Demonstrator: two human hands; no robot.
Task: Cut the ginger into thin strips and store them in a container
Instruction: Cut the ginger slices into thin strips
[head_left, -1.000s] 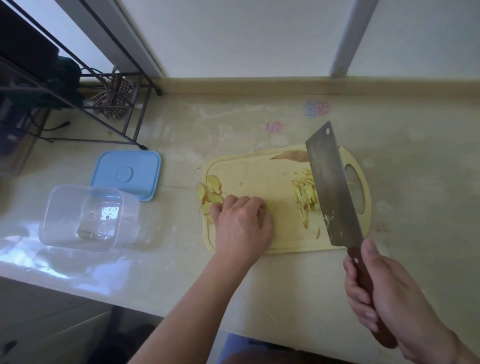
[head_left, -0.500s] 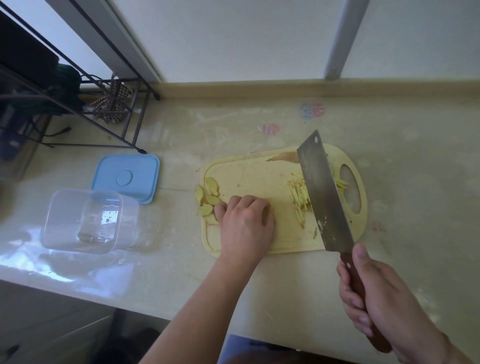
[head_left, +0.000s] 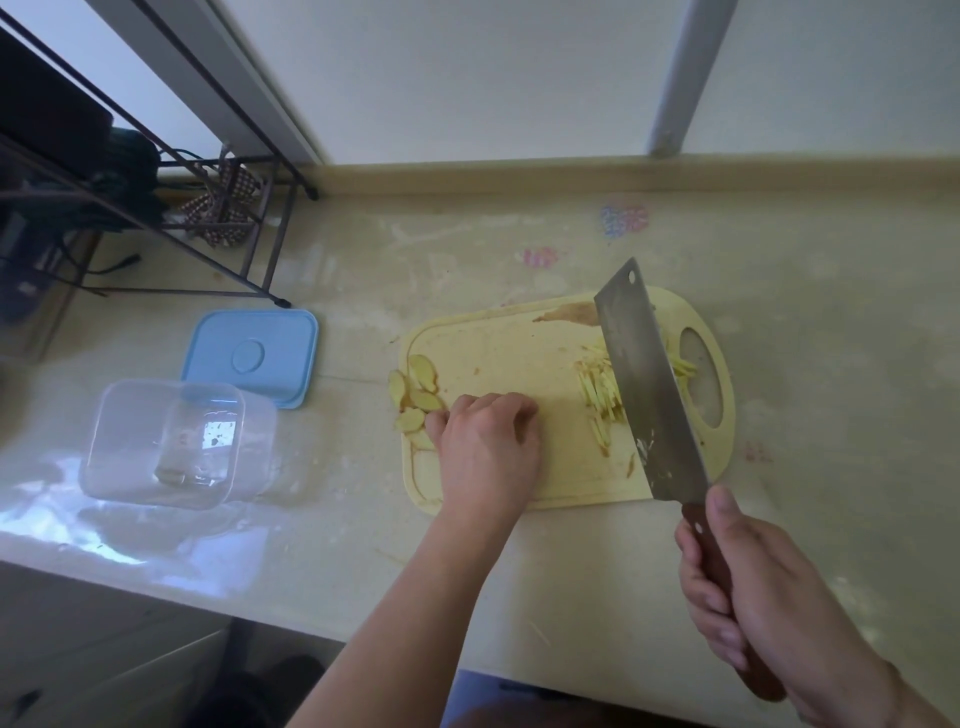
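Note:
A pale yellow cutting board (head_left: 498, 348) lies on the counter. Flat ginger slices (head_left: 415, 389) are piled at its left edge. My left hand (head_left: 488, 447) rests knuckles-up on the board just right of them, fingers curled; what lies under it is hidden. A heap of thin ginger strips (head_left: 602, 389) sits toward the board's right side. My right hand (head_left: 753, 608) grips the wooden handle of a cleaver (head_left: 649, 384), whose blade hangs over the strips. A clear, empty plastic container (head_left: 171, 441) stands at the left, its blue lid (head_left: 252, 356) behind it.
A brown ginger peel (head_left: 569, 314) lies at the board's far edge. A dark metal rack (head_left: 156, 197) stands at the back left, in front of the window wall. The counter's front edge runs just below my forearms.
The cleaver has shifted slightly left, so its blade now covers part of the strips. My left hand stays on the board by the slices, barely moved.

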